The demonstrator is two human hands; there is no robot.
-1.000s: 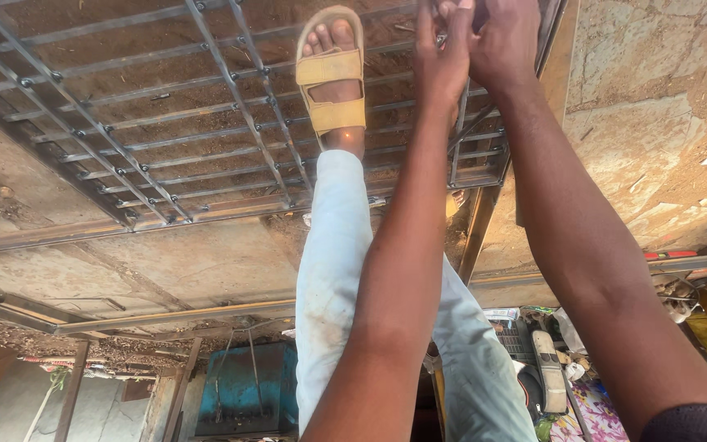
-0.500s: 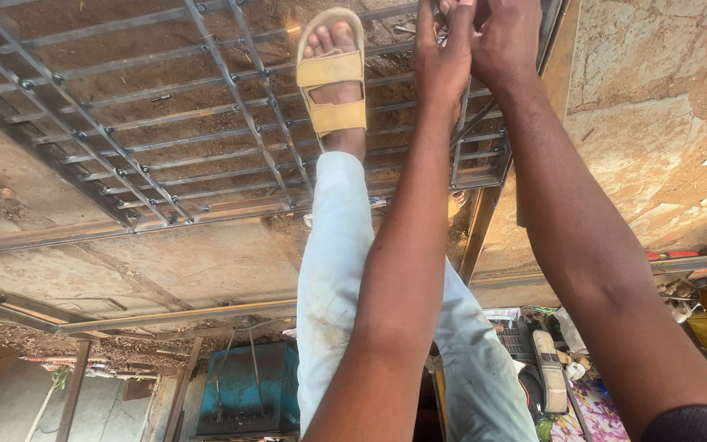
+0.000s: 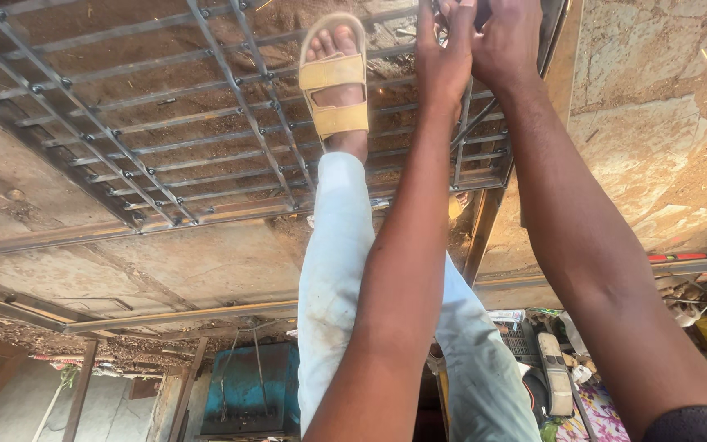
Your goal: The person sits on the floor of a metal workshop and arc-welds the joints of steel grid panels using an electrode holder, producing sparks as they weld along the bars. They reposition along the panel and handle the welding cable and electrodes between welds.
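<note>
1. Welded steel bar grille (image 3: 206, 123): grey-brown, crossed-bar grid pattern.
2. Two-strap foam sandal (image 3: 335, 78): mustard yellow.
3. Cotton trouser leg (image 3: 333, 278): pale, smudged.
4. Metal box (image 3: 251, 393): teal blue.

Yellow sandal (image 3: 335, 86) on foot, pale trousers (image 3: 337, 270), blue metal box (image 3: 247, 391) nearby.

A metalwork yard or welding workshop: welded steel grille (image 3: 165, 123) on dirt ground, loose steel bars (image 3: 182, 315), scattered clutter.
</note>
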